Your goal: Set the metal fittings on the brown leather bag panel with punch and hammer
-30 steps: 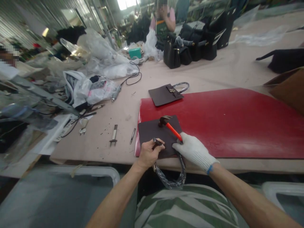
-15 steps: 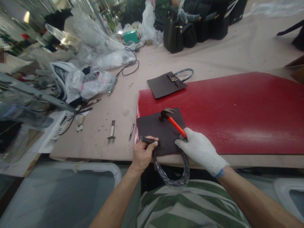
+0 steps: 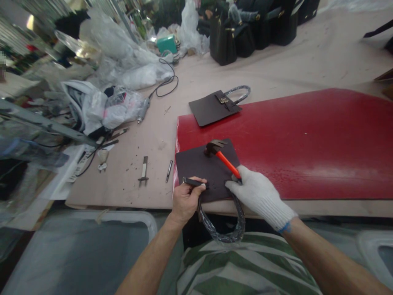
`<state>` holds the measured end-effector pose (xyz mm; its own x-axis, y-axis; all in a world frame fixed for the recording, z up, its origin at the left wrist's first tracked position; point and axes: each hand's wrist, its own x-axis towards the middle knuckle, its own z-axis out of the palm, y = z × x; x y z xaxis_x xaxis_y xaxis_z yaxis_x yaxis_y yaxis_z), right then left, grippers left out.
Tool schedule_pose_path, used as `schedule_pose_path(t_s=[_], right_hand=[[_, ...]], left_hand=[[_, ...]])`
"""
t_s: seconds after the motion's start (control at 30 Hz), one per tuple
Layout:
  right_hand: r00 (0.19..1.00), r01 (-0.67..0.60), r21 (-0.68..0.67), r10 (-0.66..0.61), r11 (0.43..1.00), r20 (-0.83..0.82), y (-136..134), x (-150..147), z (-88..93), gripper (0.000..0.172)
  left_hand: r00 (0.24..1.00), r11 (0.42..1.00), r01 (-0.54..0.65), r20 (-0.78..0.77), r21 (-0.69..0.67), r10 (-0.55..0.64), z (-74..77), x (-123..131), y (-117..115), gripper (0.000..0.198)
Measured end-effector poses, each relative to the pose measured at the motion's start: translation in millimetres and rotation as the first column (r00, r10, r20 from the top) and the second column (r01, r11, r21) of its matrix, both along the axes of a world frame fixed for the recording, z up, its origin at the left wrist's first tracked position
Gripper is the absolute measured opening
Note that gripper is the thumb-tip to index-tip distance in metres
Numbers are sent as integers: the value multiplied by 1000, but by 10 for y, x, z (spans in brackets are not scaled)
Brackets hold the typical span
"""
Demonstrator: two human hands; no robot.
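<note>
"What does the left hand (image 3: 186,198) have?"
"It grips a small dark tool (image 3: 190,181) over the brown panel (image 3: 193,162)."
"And the gloved right hand (image 3: 256,186)?"
"Closed round a hammer (image 3: 229,164), by its orange handle."
"Where's the panel?"
"On the left end of the red mat (image 3: 291,143), near the bench (image 3: 113,192)'s front edge, its wrapped strap (image 3: 225,236) hanging over."

A broad worktable (image 3: 285,73) with a pinkish-beige covering filled the middle; 2 pale-rimmed tubs (image 3: 147,219) stood below its near edge. A grey metal bar (image 3: 46,124) slanted at left. Beyond, a light (image 3: 30,22) glowed beside ribbed wall panelling (image 3: 8,29).
</note>
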<state>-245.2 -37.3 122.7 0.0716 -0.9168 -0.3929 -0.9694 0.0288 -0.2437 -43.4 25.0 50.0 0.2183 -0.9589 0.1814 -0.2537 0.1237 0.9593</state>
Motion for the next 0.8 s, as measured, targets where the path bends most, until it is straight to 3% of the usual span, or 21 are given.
schedule_pose_path(t_s=[0.27,0.63,0.8], right_hand=[[1000,10,-19,-10,1000,25,16,-12,-28,29],[999,-21,-74,24,997,49,49,-7,8,30],[974,-30,-70,45,997,221,15,-74,17,25]], left_hand=[[990,991,76,128,-112,-62,15,-35,-19,9],[968,993,104,237,-63,-86,23,-90,-46,10],[977,992,66,209,-105,-43,-23,-118,-51,9]])
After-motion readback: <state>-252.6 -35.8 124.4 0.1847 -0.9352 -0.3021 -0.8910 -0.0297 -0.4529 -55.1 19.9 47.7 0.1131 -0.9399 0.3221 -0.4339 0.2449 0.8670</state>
